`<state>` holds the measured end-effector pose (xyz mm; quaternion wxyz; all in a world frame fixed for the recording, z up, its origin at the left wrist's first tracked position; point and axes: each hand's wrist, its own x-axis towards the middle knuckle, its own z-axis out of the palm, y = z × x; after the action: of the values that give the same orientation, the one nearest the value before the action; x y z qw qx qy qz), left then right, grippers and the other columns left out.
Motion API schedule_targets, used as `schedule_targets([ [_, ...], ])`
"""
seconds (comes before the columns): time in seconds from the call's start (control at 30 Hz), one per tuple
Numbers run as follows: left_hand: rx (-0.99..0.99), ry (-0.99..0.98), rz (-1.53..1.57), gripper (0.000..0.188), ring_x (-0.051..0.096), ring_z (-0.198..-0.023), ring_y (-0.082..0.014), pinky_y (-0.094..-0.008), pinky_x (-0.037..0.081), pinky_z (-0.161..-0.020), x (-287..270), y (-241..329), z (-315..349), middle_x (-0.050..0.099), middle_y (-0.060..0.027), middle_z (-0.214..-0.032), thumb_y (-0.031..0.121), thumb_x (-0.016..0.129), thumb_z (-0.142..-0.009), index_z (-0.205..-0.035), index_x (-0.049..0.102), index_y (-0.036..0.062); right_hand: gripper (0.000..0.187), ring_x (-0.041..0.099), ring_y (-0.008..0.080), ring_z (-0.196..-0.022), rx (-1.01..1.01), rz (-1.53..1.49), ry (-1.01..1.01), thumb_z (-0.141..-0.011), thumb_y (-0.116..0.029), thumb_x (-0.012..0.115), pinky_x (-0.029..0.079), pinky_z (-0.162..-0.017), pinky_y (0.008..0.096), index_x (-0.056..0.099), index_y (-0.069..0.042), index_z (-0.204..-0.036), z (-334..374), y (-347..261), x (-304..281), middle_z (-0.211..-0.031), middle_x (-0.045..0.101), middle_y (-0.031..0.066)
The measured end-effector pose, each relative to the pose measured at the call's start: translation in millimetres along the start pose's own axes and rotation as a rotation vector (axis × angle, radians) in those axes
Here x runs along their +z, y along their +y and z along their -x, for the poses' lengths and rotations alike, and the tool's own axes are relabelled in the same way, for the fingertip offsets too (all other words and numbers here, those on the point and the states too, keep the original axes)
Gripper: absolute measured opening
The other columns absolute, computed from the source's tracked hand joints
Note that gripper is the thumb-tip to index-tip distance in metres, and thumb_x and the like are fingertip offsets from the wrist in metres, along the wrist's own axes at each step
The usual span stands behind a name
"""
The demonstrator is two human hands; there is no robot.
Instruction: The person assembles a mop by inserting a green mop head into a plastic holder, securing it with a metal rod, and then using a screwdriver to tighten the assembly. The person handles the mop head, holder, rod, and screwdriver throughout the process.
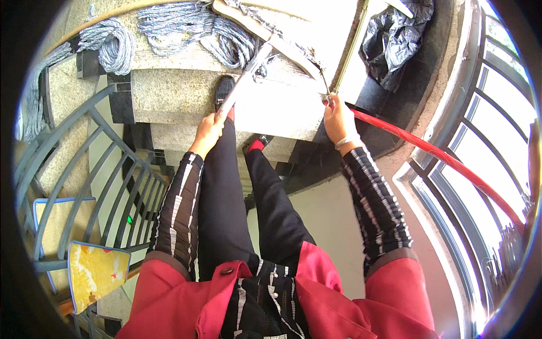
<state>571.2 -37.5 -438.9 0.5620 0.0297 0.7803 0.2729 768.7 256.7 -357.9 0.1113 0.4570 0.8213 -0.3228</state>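
Observation:
My left hand [209, 131] is closed around a pale stick [247, 75] that slopes up and away over the steps. Its far end meets a curved wooden bar [293, 52], which has dark shreds of cord along its edge. My right hand [337, 120] is closed near the bar's right end, where a thin dark strip reaches the fingers. Behind that hand, a red pole [435, 151] runs off to the right and a yellowish pole [352, 48] runs upward. Exactly what the right fingers pinch is hidden.
Bundles of blue-grey yarn [116, 46] lie on the stone steps [169, 93] under my feet. A grey railing [113, 133] bends down the left side, with a yellow mat [97, 274] hanging on it. A black plastic bag [389, 45] sits far right, near a barred window [485, 118].

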Motion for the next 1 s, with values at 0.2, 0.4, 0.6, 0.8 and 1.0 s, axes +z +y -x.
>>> schedule_targets([
  [0.2,0.014,-0.014,0.011,0.044,0.045,-0.046,-0.0075,-0.0239,0.036,-0.041,-1,-1,0,0.049,0.0020,-0.059,0.046,0.046,-0.098,-0.076,0.053,0.0075,0.026,0.055,0.0114,-0.049,0.258,-0.277,-0.197,-0.086,-0.010,0.059,0.046,-0.045,0.0259,0.060,-0.003,-0.111,-27,28,-30,-0.070,0.064,0.0092],
  [0.4,0.043,-0.008,0.123,0.049,0.046,-0.048,-0.0082,-0.0245,0.037,-0.043,2,-1,-1,0.049,0.0013,-0.058,0.051,0.046,-0.096,-0.075,0.053,0.0075,0.028,0.059,0.0135,-0.052,0.214,-0.144,-0.480,-0.082,-0.009,0.058,0.049,-0.049,0.0267,0.064,-0.003,-0.108,-86,12,-95,-0.070,0.067,0.0086],
  [0.6,0.007,-0.024,0.070,0.047,0.044,-0.046,-0.0073,-0.0231,0.035,-0.041,-2,5,4,0.048,0.0015,-0.057,0.049,0.045,-0.097,-0.075,0.052,0.0080,0.024,0.063,0.0152,-0.058,0.259,-0.184,-0.376,-0.085,-0.009,0.060,0.052,-0.054,0.0281,0.064,-0.002,-0.107,-70,7,-85,-0.070,0.066,0.0092],
  [0.8,0.013,-0.017,0.126,0.045,0.044,-0.045,-0.0074,-0.0233,0.036,-0.042,-3,9,8,0.049,0.0013,-0.057,0.046,0.046,-0.097,-0.075,0.053,0.0074,0.025,0.048,0.0059,-0.046,0.545,-0.816,-0.380,-0.088,-0.007,0.058,0.040,-0.040,0.0183,0.060,-0.002,-0.112,-53,27,-77,-0.069,0.061,0.0073],
  [1.0,0.059,0.028,0.097,0.041,0.044,-0.045,-0.0074,-0.0230,0.036,-0.041,0,0,9,0.049,0.0011,-0.057,0.042,0.047,-0.097,-0.076,0.052,0.0076,0.023,0.048,0.0066,-0.048,0.705,-1.160,-0.349,-0.088,-0.006,0.058,0.040,-0.041,0.0167,0.060,0.000,-0.110,-53,38,-78,-0.074,0.061,0.0106],
])
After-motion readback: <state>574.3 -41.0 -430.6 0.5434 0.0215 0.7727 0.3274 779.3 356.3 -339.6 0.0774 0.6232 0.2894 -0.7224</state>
